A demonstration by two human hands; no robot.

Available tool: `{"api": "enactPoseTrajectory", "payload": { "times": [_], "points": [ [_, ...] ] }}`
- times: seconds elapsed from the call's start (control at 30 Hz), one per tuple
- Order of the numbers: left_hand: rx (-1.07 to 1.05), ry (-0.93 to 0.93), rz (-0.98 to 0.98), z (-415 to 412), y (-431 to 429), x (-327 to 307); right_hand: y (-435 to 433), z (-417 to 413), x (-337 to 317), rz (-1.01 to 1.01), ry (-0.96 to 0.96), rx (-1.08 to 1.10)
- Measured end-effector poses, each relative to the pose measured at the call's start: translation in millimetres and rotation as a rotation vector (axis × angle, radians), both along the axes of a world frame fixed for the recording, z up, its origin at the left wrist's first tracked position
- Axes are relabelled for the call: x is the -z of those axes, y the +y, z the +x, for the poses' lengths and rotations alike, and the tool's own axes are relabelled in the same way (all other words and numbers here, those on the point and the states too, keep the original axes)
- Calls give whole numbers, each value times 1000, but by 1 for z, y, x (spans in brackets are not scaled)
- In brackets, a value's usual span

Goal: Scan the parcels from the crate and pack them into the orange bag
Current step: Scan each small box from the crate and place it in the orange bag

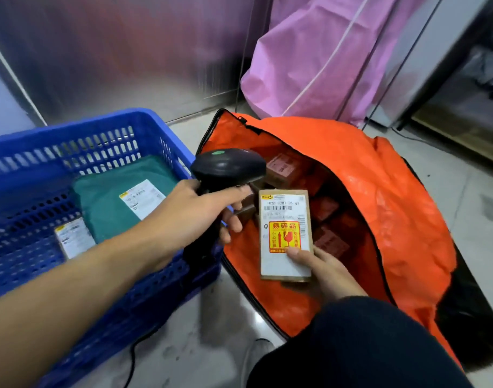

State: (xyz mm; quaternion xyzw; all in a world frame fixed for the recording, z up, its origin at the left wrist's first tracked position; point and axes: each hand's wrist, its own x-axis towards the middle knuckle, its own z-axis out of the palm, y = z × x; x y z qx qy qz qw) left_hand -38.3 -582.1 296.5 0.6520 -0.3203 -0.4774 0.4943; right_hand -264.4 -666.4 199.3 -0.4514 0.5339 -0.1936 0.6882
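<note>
Knee [357,345] by bag [402,208] rim; L hand [195,214]: scanner [228,166], R hand [332,270]: parcel [284,233] over mouth

Pale tiled floor [463,191] carries a blue crate [85,121], an open orange bag [393,205] just beside it, a pink sack [309,65] behind

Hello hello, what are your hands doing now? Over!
Left hand grips scanner. Right hand holds labelled box over orange bag. Green parcel waiting in blue crate. Nothing blocking.
</note>
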Motion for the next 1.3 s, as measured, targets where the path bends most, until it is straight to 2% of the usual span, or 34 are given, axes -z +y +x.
{"api": "enactPoseTrajectory", "payload": {
  "times": [0.17, 0.33, 0.4, 0.53, 0.73, 0.87, 0.97, 1.17, 1.3],
  "points": [
    [-24, 67, -6, -24, -16, 39, -14, -19, 53, 142, -188, 363],
    [-28, 63, -10, -32, -19, 62, -34, -38, 79, 110, -267, 538],
    [-47, 67, -5, -32, -19, 64, -45, -40, 85, 97, -238, 616],
    [-60, 92, -6, -29, -17, 63, -73, -36, 99, 13, -62, 650],
    [-98, 203, -3, -20, -11, 56, -129, -21, 115, 61, -89, 762],
    [-152, 182, -14, -13, 1, 42, -138, -23, 124, 80, -24, 726],
    [-164, 120, -1, -4, 13, 30, -116, -13, 109, 62, 0, 603],
    [-237, 7, -32, 17, 49, -19, -68, 37, 35, -64, 8, 273],
    [-225, 53, -49, 43, 96, -47, -48, 76, -24, -147, 22, 36]
  ]
}}
